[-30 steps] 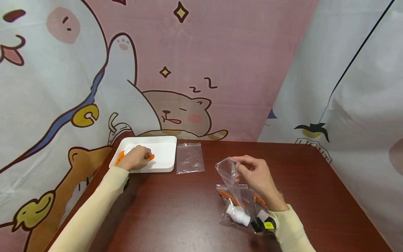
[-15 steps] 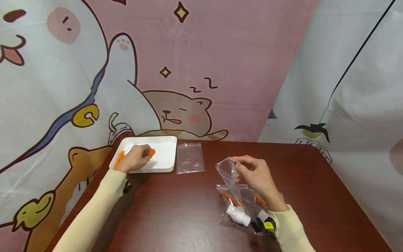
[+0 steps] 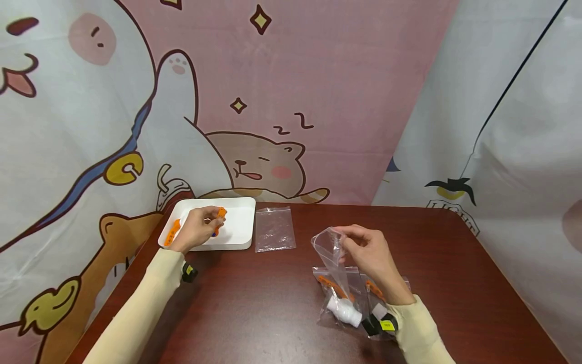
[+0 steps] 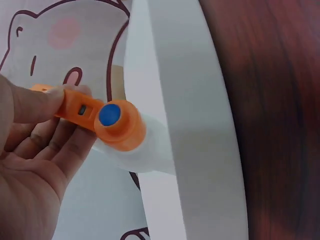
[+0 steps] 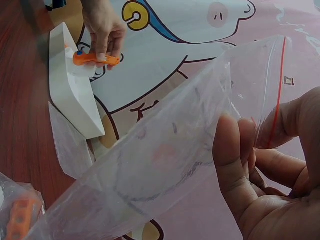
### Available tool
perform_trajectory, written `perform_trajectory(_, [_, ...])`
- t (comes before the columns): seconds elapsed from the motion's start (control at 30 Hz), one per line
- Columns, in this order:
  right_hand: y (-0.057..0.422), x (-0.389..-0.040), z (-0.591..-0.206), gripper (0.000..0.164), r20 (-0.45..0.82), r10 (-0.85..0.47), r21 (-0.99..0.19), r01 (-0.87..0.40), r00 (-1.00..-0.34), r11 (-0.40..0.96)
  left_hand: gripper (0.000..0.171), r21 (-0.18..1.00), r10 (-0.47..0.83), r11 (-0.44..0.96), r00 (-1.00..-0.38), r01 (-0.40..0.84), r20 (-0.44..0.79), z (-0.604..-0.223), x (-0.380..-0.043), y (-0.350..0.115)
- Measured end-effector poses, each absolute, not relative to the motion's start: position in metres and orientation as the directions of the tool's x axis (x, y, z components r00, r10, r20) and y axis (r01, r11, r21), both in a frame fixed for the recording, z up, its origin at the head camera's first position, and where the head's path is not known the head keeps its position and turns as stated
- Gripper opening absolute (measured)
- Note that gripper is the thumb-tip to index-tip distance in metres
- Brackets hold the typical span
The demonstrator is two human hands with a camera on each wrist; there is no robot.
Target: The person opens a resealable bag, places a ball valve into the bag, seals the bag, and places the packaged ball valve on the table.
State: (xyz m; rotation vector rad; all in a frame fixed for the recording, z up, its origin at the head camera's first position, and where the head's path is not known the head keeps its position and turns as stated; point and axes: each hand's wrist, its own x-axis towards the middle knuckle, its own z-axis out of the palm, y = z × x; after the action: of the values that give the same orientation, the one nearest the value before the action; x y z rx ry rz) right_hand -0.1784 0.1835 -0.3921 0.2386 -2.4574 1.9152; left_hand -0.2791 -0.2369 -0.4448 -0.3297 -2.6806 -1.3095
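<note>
Over the white tray (image 3: 238,222), my left hand (image 3: 196,230) pinches an orange plastic bar (image 4: 82,109) between thumb and fingers. The bar has a slot along it and a round end with a blue disc (image 4: 109,115). Another orange piece (image 3: 172,232) lies at the tray's left side, with a white item partly hidden by the hand. My right hand (image 3: 369,250) holds a clear zip bag (image 3: 327,245) by its top, the mouth spread. A red line (image 5: 281,85) runs along the bag's seal. Its lower part hangs over filled bags.
Two filled clear bags lie under the right hand: one shows an orange strip and a white bottle (image 3: 344,310), the other an orange piece and black items (image 3: 372,325). A flat clear bag (image 3: 275,229) lies beside the tray. A printed cloth hangs behind the brown table (image 3: 254,298).
My left hand has lifted the orange bar up from the tray floor and turned it more upright. The right hand and its bag have stayed in place.
</note>
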Motion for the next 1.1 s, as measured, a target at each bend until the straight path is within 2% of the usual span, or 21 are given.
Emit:
perform_trajectory(0.3, [0.183, -0.180, -0.390, 0.026, 0.101, -0.103, -0.964, -0.123, -0.990, 0.236, 0.018, 0.805, 0.077, 0.521, -0.955, 0.284, 0.286, -0.432, -0.272, -0.221])
perform_trajectory(0.7, [0.181, -0.181, -0.390, 0.025, 0.098, -0.104, -0.962, -0.121, -0.990, 0.246, 0.021, 0.870, 0.121, 0.338, -0.934, 0.358, 0.337, -0.414, -0.256, -0.190])
perform_trajectory(1.1, [0.176, -0.182, -0.391, 0.026, 0.105, -0.110, -0.958, -0.131, -0.988, 0.254, 0.026, 0.904, 0.178, 0.075, -0.897, 0.421, 0.403, -0.386, -0.226, -0.159])
